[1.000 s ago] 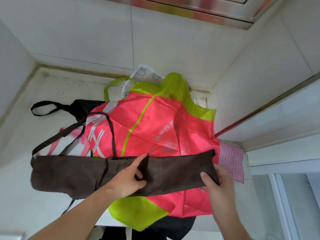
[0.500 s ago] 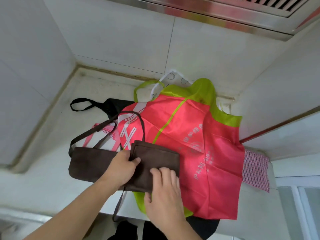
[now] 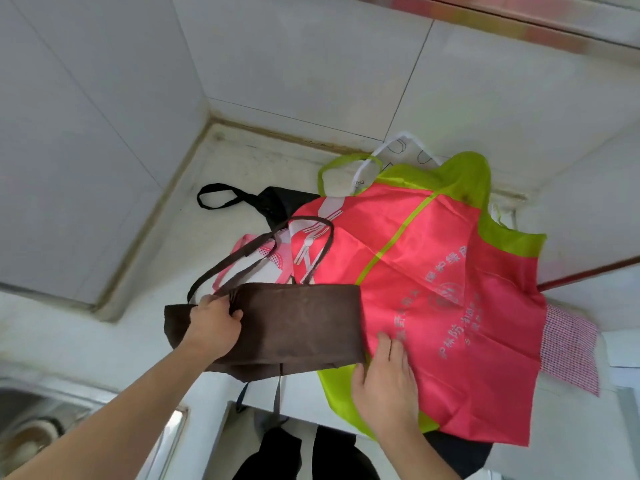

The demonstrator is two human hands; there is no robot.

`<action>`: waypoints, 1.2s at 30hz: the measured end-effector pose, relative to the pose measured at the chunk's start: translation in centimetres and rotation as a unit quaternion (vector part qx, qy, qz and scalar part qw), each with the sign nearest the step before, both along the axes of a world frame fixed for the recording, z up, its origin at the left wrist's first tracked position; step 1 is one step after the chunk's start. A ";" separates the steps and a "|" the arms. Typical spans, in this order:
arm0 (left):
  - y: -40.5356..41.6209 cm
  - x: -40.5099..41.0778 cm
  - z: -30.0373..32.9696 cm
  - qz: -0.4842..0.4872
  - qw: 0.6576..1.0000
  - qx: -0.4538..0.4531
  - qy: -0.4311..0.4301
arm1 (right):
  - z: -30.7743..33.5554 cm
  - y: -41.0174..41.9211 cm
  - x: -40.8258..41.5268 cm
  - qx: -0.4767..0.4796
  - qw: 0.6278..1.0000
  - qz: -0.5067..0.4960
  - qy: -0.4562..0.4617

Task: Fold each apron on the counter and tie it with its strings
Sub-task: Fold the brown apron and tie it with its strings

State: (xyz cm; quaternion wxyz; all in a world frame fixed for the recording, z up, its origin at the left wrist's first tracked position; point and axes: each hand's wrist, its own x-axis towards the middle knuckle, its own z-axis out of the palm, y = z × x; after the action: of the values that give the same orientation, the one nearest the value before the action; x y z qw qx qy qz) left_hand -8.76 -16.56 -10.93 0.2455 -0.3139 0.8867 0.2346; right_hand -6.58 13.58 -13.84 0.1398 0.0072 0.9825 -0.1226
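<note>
Two hands work the brown apron, now folded over once from the right into a shorter, thicker band than a second ago; by my judgement the left end comes next, then the tie. It lies on the white bench, partly on the glossy pink apron with lime edging. The left hand grips the matte, bunched cloth near its left end; the right hand lies flat with straight fingers at the folded edge. Thin brown straps loop above.
</note>
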 end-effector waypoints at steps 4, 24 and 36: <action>-0.7 0.7 -0.1 0.000 0.999 0.033 0.002 | 0.5 -1.0 -1.4 -0.303 0.924 -0.163 -0.164; 10.0 -0.5 -0.5 -0.012 0.977 0.208 0.043 | 2.5 9.0 -0.7 -0.114 0.968 -0.222 0.007; 8.2 0.6 -1.1 -0.083 0.996 -0.005 0.022 | -0.1 7.8 2.3 -0.019 0.999 -0.037 0.003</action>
State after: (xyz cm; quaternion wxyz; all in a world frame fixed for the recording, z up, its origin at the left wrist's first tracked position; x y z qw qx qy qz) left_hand -8.16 -8.31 -12.02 0.2429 -0.2349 0.9161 0.2157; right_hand -4.31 21.38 -13.91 0.1322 0.0404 0.9795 -0.1468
